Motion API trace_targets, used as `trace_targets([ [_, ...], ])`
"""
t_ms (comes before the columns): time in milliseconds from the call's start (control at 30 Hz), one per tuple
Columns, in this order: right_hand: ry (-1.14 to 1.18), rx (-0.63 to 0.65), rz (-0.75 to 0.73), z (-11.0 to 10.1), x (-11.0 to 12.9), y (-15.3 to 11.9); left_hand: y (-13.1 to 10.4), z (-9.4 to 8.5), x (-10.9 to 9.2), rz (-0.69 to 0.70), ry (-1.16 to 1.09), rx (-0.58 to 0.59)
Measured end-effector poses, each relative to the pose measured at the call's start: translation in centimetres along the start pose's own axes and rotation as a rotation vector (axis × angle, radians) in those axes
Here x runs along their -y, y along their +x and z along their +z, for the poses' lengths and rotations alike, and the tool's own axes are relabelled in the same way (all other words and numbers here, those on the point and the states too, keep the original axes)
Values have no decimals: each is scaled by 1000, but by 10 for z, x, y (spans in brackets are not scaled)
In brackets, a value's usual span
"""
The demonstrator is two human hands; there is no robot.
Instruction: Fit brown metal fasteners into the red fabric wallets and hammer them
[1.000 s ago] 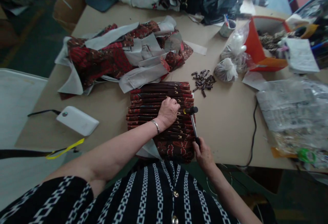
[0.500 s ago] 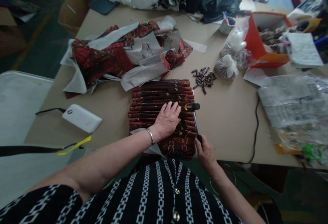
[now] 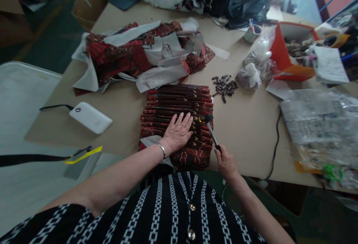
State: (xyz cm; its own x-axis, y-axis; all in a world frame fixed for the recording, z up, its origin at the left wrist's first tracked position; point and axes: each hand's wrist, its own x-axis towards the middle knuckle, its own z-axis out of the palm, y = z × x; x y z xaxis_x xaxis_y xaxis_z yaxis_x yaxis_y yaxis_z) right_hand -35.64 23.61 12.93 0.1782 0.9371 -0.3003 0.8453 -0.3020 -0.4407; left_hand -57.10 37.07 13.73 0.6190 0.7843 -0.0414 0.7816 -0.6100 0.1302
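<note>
Several dark red patterned zippered pieces (image 3: 159, 102) lie overlapped in a row on the table, with small metal zipper pulls down their right part. My left hand (image 3: 178, 132) rests flat on them, fingers spread, holding nothing. In my right hand (image 3: 227, 162), at the row's lower right, is the black grip of a small hammer (image 3: 212, 134). The hammer's head, black with a yellow face, is over the right part of the pieces, close to the pulls. Whether it touches them cannot be told. A pile of small dark tabs (image 3: 224, 86) lies to the upper right.
Patterned fabric with pale backing (image 3: 123, 59) is heaped behind the pieces. A white device (image 3: 91, 117) lies at the left. Tied plastic bags (image 3: 249, 76), a cup of pens (image 3: 252, 34), an orange box (image 3: 296, 73) and plastic packets (image 3: 316, 113) are at the right.
The hammer's head has moved left, further over the pieces, and its handle tilts more. My left hand has shifted slightly left and stays flat. The whole view has shifted a little.
</note>
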Motion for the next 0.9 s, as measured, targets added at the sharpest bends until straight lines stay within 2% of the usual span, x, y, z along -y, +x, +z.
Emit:
trace_targets([
  [167, 91, -162, -119, -15, 13, -2, -1, 2, 0, 1, 3, -19],
  [367, -126, 45, -31, -18, 7, 21, 0, 2, 0, -7, -15, -23],
  [467, -120, -23, -94, -23, 0, 15, 0, 1, 0, -12, -16, -23],
  [567, -63, -114, -155, -19, -1, 2, 0, 1, 0, -2, -10, -25],
  [733, -205, 69, -44, -6, -2, 2, 1, 2, 0, -6, -29, -6],
  [800, -207, 52, -52, -8, -4, 0, 1, 2, 1, -10, -33, 1],
  [900, -115, -26, -143, -12, -6, -12, 1, 3, 1, -10, -26, 2],
])
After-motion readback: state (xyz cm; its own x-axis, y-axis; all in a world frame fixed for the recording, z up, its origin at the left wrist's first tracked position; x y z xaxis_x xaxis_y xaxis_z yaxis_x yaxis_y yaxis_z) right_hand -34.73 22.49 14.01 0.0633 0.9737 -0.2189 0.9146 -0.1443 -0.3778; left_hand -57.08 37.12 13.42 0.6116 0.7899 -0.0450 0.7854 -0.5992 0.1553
